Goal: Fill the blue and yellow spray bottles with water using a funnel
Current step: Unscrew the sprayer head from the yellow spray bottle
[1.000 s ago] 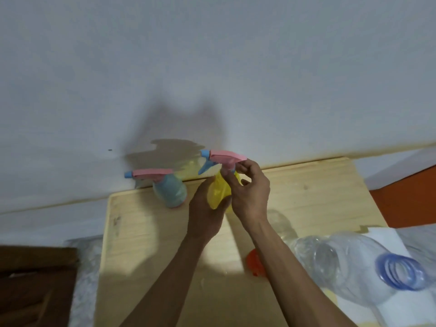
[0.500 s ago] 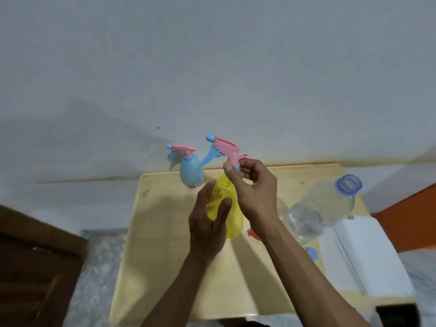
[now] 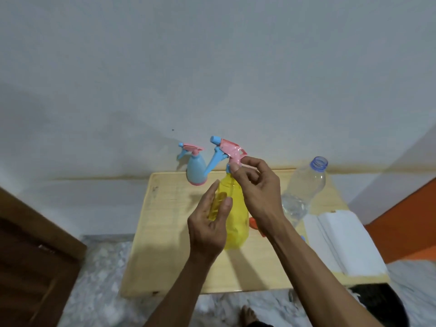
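Note:
The yellow spray bottle [image 3: 236, 215] is held above the wooden table [image 3: 165, 244]. My left hand [image 3: 207, 225] grips its body from the left. My right hand [image 3: 257, 192] pinches the neck under its pink and blue spray head [image 3: 226, 152]. The blue spray bottle [image 3: 195, 171] stands upright at the table's far edge, pink head on, apart from both hands. An orange thing [image 3: 253, 223], maybe the funnel, lies mostly hidden behind my right forearm.
A clear plastic water bottle [image 3: 304, 187] with an open blue neck stands at the right of the table. Its blue cap [image 3: 302, 237] lies near it. Folded white paper [image 3: 339, 239] covers the table's right edge. A dark wooden piece [image 3: 30, 267] is at lower left.
The view tilted down and shifted, showing more table and floor. The yellow bottle is held higher and closer to me. My right hand stays at the spray head's neck.

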